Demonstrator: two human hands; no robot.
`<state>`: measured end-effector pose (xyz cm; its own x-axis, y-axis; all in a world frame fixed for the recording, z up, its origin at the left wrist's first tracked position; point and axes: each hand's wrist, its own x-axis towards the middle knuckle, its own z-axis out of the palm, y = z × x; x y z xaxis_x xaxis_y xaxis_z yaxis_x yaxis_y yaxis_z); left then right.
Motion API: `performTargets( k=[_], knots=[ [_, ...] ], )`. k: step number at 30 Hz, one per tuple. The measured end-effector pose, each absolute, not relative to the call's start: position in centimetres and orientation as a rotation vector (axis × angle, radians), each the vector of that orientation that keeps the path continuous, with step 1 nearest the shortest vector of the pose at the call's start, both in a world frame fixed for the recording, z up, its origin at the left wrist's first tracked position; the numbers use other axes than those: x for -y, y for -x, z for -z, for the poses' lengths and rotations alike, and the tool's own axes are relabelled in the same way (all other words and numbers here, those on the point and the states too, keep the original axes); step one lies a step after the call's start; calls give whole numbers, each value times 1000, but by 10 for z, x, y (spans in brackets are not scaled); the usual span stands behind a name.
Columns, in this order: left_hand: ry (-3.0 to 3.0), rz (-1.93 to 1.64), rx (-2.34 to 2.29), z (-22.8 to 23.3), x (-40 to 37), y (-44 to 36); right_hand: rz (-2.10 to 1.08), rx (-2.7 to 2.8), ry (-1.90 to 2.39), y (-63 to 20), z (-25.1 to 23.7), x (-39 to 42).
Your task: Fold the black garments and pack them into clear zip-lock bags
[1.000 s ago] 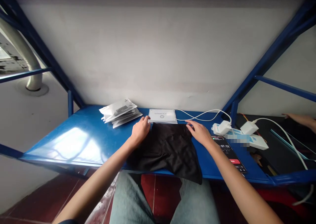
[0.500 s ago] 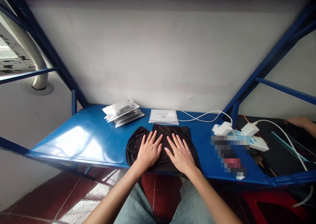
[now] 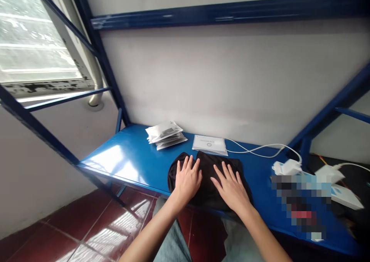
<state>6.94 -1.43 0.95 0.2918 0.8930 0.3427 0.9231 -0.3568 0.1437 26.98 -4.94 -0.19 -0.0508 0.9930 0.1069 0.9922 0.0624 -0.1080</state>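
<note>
Black cloth (image 3: 207,173) lies on the blue table (image 3: 153,173), close to the near edge, right in front of the person. Both hands rest on it palm down. Left hand (image 3: 187,181): fingers spread, flat on the left part of the cloth, gripping nothing. Right hand (image 3: 232,187): same pose on the right part, fingers fanned and pointing away from the body, also not grasping. A strip of cloth shows between the hands, well clear of either thumb. Left end of the cloth is rounded and gathered into folds (how many layers, can't tell). Its near edge is partly hidden by the wrists.

Just beyond the cloth, not touching it: a flat white packet (image 3: 209,144) with a round printed mark; lettering too small to read. Left of that, a stack of clear-and-white packages (image 3: 167,135), edges not lined up. White cable (image 3: 248,151) loops along the back of the table, from beside the packet to the right.

Right side: power strip (image 3: 347,197) with white chargers (image 3: 291,165) plugged in. Pixelated patch covers part of it and whatever lies in front, so no ID there.

Window (image 3: 31,50) upper left, red tiled floor (image 3: 92,219) below.
</note>
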Motion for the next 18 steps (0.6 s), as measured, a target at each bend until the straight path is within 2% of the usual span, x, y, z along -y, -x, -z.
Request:
performTargets(
  k=[5,9,11,14,18],
  knots=[
    [2418,580,1879,9,29,-41,-74,2231,1948,-281,27,55],
    [2495,833,1929,-1,24,-16,-99,2203,1880,-271,18,29],
    [2432,1079,2086,-22,4,14,-141,2200,1715,-246,-7,-9],
    [2104,1228,2321,-59,-46,77,-369,2136,1441,-190,-51,-91],
    [2015,1237,2501,-83,-127,134,-413,1965,1549,-125,-80,-201]
  ],
)
